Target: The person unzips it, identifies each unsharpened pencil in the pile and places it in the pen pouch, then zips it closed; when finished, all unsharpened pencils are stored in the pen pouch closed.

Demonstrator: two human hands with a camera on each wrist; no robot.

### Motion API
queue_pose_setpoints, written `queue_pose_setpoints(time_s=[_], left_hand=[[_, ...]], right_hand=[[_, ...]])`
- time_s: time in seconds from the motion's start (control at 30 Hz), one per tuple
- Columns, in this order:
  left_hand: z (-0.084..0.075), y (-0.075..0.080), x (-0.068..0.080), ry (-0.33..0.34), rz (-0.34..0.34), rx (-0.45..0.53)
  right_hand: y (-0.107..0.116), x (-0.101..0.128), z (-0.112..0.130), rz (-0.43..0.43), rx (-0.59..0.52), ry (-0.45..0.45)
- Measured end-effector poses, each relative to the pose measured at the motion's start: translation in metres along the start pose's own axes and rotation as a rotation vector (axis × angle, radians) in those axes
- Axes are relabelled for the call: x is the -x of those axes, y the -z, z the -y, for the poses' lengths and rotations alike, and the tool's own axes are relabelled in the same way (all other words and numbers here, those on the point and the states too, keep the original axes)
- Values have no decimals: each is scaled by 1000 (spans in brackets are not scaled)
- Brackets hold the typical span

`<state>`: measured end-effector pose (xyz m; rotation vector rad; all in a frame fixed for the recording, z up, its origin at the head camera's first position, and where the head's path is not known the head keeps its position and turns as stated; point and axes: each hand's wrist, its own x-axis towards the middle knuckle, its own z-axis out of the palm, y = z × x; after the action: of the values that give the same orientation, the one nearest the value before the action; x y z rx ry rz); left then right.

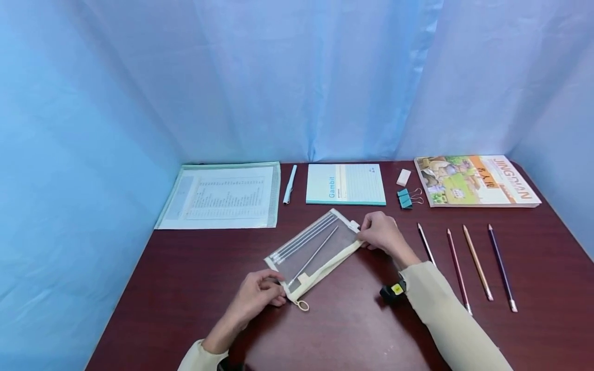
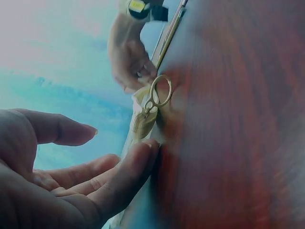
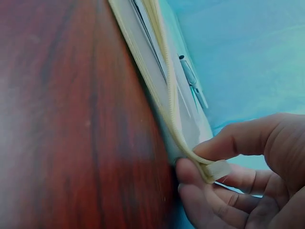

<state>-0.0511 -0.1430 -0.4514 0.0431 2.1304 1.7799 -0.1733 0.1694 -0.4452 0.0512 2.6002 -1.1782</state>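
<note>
A mesh zip pouch point(image 1: 341, 242) with cream edging lies slantwise on the table, its zipped side towards me. Inside it a slim pencil point(image 1: 317, 253) shows through the mesh. My right hand point(image 1: 381, 232) pinches the pouch's far right corner by its small tab, thumb against fingers; the right wrist view shows the cream zip edge point(image 3: 170, 95) parted there. At the near left corner is my left hand point(image 1: 260, 294), its fingers touching the pouch's end while the thumb stands apart in the left wrist view. A ring zip pull point(image 2: 162, 90) sticks out beside those fingers.
Several pencils point(image 1: 476, 262) lie to the right, partly behind the right sleeve. Along the back are a document folder point(image 1: 223, 196), a white pen point(image 1: 290, 184), a notebook point(image 1: 345, 184), an eraser point(image 1: 403, 177), a teal binder clip point(image 1: 405, 198) and a thick book point(image 1: 478, 180).
</note>
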Motion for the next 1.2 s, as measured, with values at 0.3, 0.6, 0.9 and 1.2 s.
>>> queue_pose_setpoints(time_s=[0.3,0.6,0.9,1.2], left_hand=[[-4,7,-23,20,-63,30],[-3,15,-51,12,-92,59],[1,26,-77,20,-80,154],[4,26,-84,9,-115,168]], right_hand=[[6,24,-6,-80,282,38],[1,39,0,-113,439,24],[-3,40,-1,-122,475,15],[-10,49,12,-228,536,58]])
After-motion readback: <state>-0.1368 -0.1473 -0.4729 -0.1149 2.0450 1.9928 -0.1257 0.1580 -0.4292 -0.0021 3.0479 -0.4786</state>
